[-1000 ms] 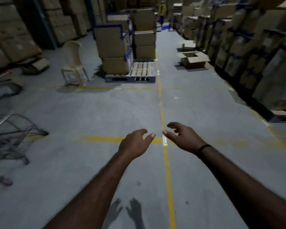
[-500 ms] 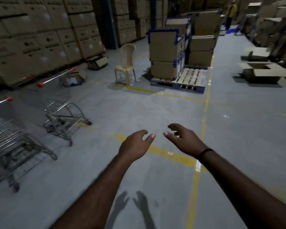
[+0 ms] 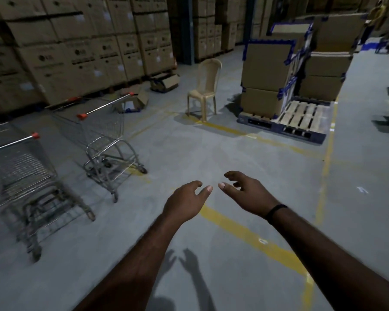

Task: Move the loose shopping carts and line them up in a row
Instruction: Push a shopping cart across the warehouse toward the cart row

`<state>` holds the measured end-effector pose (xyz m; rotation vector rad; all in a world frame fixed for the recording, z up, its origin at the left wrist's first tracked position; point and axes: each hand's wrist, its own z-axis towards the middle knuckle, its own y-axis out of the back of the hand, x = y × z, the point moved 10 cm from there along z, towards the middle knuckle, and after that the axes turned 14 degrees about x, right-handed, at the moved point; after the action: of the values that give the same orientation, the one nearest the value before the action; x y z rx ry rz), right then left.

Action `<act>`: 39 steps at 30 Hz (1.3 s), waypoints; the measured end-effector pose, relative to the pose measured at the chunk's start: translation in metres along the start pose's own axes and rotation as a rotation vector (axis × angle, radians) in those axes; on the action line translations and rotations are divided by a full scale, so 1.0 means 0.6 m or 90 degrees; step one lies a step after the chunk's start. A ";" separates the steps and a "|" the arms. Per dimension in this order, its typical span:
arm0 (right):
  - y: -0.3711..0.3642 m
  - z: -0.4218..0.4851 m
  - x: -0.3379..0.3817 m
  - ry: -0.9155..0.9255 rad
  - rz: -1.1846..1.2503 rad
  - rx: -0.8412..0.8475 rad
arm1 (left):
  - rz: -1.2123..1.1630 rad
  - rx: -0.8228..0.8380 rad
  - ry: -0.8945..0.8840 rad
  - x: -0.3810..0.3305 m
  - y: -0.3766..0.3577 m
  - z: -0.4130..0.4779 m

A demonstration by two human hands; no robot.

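Two loose shopping carts stand left of the plastic chair. Both the left hand and right hand hover empty, fingers loosely curled. A one-sided shove could swing a cart askew.

The grey concrete floor is marked with yellow painted lines: one runs diagonally across the near middle, another runs far to near along the right. On the near left stands a wire shopping cart on its wheels, and just beyond it, a little to the right, a second cart, the two apart. Farther back, in the middle, a beige plastic chair stands upright beside a yellow line. To its right a wooden pallet lies flat, bearing stacked cardboard boxes on its left and far parts. Two opened cartons lie at the foot of the tall carton stacks along the far left.
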<state>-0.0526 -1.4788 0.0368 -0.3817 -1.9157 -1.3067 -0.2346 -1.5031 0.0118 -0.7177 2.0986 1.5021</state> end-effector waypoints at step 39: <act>-0.116 1.380 0.450 0.274 -0.051 0.264 | -0.175 -0.311 0.200 0.533 0.832 0.841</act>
<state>-0.6263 -0.8199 0.0432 0.1769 -1.7782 -0.9121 -0.7678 -0.9358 0.0142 -1.4389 1.7409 1.8499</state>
